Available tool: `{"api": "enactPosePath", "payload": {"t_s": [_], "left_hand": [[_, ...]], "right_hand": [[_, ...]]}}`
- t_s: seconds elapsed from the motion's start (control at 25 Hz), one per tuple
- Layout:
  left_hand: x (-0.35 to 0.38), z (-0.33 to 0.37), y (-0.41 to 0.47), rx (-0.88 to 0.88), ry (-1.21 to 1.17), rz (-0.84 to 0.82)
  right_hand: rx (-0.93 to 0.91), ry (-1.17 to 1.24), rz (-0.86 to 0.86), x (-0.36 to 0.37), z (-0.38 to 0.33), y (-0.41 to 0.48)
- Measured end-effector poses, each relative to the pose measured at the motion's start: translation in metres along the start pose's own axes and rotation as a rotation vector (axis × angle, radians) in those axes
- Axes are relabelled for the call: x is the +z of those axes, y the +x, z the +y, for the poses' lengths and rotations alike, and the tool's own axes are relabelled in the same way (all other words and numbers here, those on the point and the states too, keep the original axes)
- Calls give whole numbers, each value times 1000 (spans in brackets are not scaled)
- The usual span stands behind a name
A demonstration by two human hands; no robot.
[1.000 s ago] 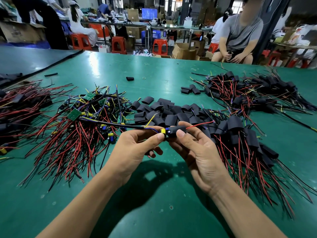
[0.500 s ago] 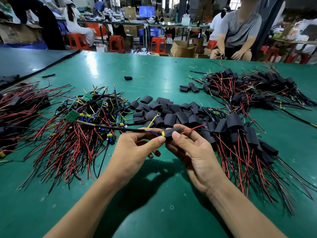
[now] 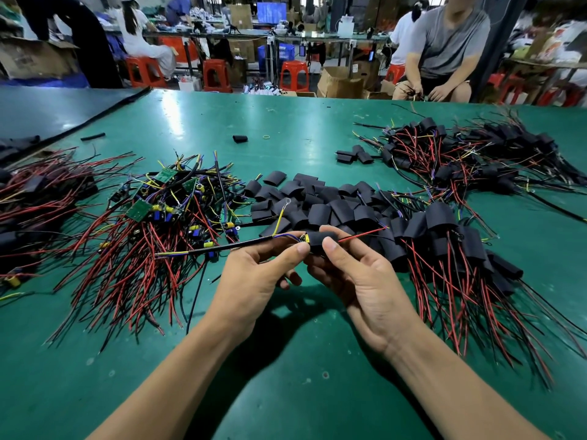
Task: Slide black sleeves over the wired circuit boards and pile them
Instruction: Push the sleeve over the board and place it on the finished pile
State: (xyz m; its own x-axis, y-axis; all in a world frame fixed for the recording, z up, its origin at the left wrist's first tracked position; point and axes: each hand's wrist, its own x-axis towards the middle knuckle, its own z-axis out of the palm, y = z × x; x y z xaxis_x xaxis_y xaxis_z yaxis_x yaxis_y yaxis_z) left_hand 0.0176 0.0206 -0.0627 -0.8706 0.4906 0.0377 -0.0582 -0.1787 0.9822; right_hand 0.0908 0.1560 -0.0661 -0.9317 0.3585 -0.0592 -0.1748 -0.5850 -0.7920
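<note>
I hold one wired circuit board above the green table (image 3: 286, 392). My left hand (image 3: 257, 281) pinches the board's wire end, where a black cable (image 3: 228, 247) and a yellow ring-terminal wire (image 3: 281, 214) come out. My right hand (image 3: 355, 277) pinches a black sleeve (image 3: 316, 241) that covers nearly the whole board; only a yellow-edged corner shows at its left end, and a red wire (image 3: 362, 234) sticks out on the right. Loose black sleeves (image 3: 320, 204) lie just beyond my hands. Bare boards with wires (image 3: 152, 223) are heaped on the left. Sleeved boards (image 3: 460, 249) are piled on the right.
A second heap of sleeved boards (image 3: 476, 154) lies at the far right, another wire bundle (image 3: 35, 198) at the left edge. A stray sleeve (image 3: 239, 138) and a rubber band (image 3: 266, 137) lie further back. A person in a grey shirt (image 3: 451, 49) sits across the table.
The black sleeve has slid further left over the board, hiding most of its yellow part. Both hands keep their grip in about the same place.
</note>
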Motion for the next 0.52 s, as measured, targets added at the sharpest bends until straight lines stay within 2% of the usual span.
{"api": "enactPosePath", "payload": {"t_s": [0.16,0.28,0.52], "left_hand": [[1,1,-2,6,54,-25],[2,0,-1,-45,41,-51],[-1,-5,2,-48,68,-21]], "right_hand": [[25,-18,37,2,2,-1],[1,-121,76,2,2,0],[-71,-339,-4,3,6,-4]]}}
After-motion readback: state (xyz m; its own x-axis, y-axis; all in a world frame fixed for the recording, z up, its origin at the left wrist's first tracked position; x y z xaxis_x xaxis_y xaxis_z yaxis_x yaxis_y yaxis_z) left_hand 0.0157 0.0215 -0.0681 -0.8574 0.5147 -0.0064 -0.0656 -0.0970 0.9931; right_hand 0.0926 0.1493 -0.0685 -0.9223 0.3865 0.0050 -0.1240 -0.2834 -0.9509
